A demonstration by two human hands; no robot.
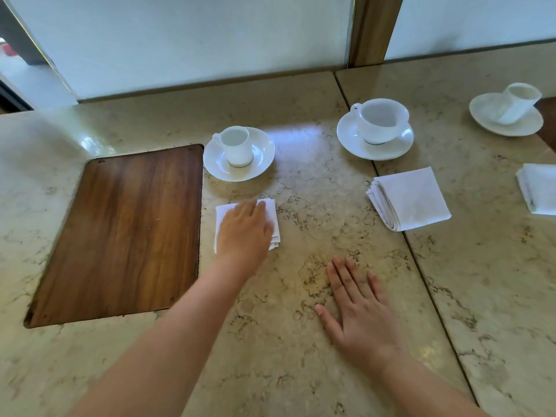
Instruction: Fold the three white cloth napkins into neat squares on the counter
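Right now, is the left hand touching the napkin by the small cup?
Touching: the head view shows the left hand lying flat on the folded napkin, covering most of it.

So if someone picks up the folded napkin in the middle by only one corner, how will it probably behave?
The middle napkin would probably flop and open: its left edge shows several loose, unfastened cloth layers. It looks light, being thin white fabric. Pushed flat, it would likely slide easily, since the stone counter looks polished and glossy, though the layers might shift apart.
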